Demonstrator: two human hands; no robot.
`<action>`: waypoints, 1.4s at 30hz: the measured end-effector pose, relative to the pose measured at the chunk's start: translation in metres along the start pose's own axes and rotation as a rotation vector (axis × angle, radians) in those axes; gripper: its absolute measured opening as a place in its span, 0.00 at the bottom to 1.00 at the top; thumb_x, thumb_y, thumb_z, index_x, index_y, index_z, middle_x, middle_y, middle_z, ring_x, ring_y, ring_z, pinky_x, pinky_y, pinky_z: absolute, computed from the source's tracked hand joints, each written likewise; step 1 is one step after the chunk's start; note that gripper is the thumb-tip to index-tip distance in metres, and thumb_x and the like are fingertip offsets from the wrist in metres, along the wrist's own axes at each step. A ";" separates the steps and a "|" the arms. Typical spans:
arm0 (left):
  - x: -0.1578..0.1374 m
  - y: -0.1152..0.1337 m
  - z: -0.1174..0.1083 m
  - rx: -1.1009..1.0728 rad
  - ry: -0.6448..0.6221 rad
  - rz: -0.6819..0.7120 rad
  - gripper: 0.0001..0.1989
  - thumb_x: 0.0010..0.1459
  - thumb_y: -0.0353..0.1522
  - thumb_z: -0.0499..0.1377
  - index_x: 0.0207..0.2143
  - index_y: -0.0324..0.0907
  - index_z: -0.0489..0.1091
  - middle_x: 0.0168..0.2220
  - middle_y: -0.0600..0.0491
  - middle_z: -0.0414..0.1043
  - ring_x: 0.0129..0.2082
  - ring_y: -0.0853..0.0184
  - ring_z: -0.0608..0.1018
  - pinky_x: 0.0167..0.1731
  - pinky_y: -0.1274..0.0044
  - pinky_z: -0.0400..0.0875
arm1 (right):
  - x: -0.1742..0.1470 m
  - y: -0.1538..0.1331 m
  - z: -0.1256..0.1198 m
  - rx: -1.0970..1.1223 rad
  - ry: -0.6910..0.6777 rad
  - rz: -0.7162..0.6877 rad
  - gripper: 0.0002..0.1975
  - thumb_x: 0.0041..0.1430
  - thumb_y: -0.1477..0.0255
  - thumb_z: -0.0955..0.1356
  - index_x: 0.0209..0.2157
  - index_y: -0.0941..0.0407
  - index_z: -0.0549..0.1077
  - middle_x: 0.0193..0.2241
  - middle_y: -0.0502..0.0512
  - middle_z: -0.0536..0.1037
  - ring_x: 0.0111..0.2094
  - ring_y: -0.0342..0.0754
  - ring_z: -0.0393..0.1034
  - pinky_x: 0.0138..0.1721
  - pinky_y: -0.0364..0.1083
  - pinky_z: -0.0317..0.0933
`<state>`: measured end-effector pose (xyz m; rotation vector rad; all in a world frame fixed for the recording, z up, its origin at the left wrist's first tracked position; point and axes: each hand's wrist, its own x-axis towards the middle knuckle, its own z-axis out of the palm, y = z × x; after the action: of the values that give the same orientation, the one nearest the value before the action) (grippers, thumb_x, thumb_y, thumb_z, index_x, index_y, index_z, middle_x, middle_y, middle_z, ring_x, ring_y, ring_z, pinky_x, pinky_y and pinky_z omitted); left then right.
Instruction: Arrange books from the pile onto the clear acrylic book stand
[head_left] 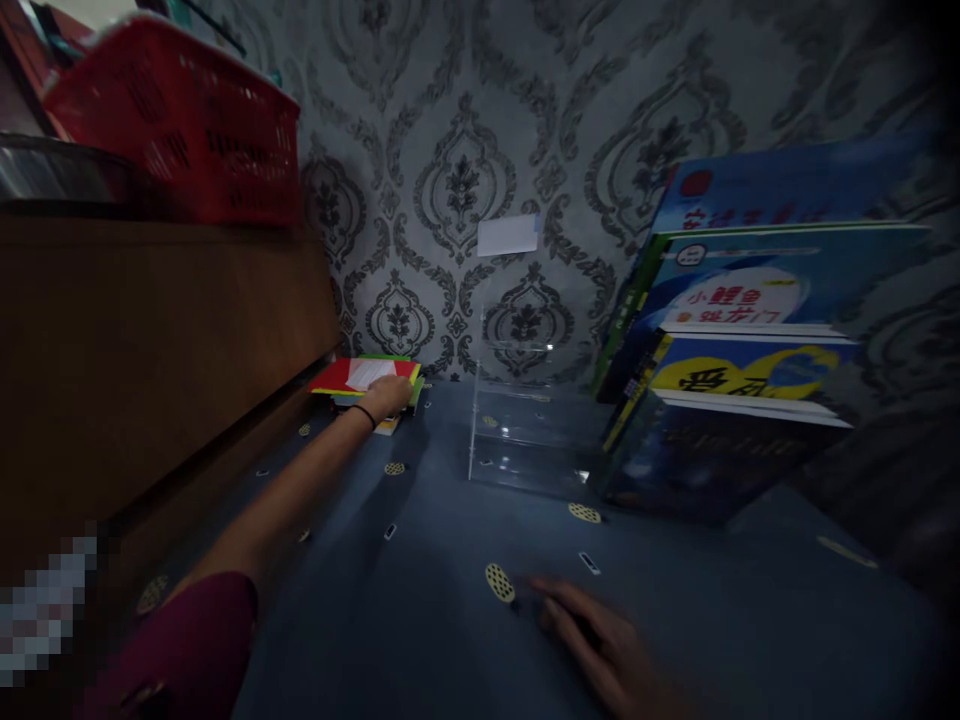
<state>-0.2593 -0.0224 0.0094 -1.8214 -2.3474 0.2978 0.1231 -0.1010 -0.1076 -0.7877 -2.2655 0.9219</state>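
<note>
While the left hand rests at the right edge of a low stack of books, its fingertips are hidden, so whether its grip has closed on anything cannot be told. The right hand hovers low over the near side of the worktop, fingers loosely bent, with nothing visible in its grip. The stack lies at the far left, beside a wooden cabinet.

If only the top cover were caught, the glossy books could slide apart, since their edges look uneven. A knock could shift the clear stand, which looks light and is easily missed against the patterned wallpaper.

That stand is hard, shiny, see-through plastic in steps; picture books, flat and smooth, lean in tiers on its right. The worktop covering is dark blue-grey with yellow dotted ovals. A red plastic basket, pierced with slots, sits on the cabinet.
</note>
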 end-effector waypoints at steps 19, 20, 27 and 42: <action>-0.094 -0.023 0.037 0.055 0.255 0.182 0.22 0.70 0.39 0.49 0.61 0.38 0.61 0.60 0.37 0.66 0.63 0.51 0.65 0.62 0.61 0.56 | -0.001 0.013 0.001 0.085 -0.015 -0.041 0.22 0.63 0.50 0.65 0.40 0.50 0.83 0.34 0.55 0.85 0.33 0.50 0.82 0.36 0.42 0.76; -0.096 -0.025 0.042 0.069 0.259 0.185 0.26 0.69 0.41 0.52 0.63 0.38 0.58 0.64 0.38 0.62 0.66 0.50 0.61 0.65 0.60 0.52 | -0.002 0.013 0.001 0.089 -0.025 -0.037 0.22 0.63 0.50 0.64 0.40 0.50 0.83 0.34 0.55 0.85 0.32 0.50 0.82 0.36 0.43 0.76; -0.094 -0.049 0.061 0.092 0.199 -0.033 0.28 0.67 0.22 0.42 0.68 0.36 0.52 0.70 0.37 0.53 0.68 0.49 0.59 0.62 0.58 0.58 | -0.006 0.016 0.001 0.063 -0.038 -0.091 0.21 0.67 0.54 0.62 0.44 0.51 0.82 0.34 0.56 0.85 0.34 0.50 0.81 0.38 0.44 0.76; -0.202 0.004 0.087 0.024 -0.048 0.041 0.26 0.67 0.23 0.45 0.66 0.42 0.58 0.67 0.41 0.60 0.64 0.55 0.69 0.56 0.66 0.70 | -0.005 -0.003 -0.003 0.068 -0.105 -0.085 0.18 0.66 0.62 0.61 0.44 0.52 0.80 0.31 0.54 0.83 0.32 0.51 0.79 0.36 0.48 0.73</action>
<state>-0.2267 -0.2225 -0.0763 -1.8734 -2.3297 0.3777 0.1276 -0.1047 -0.1047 -0.6215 -2.3247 1.0160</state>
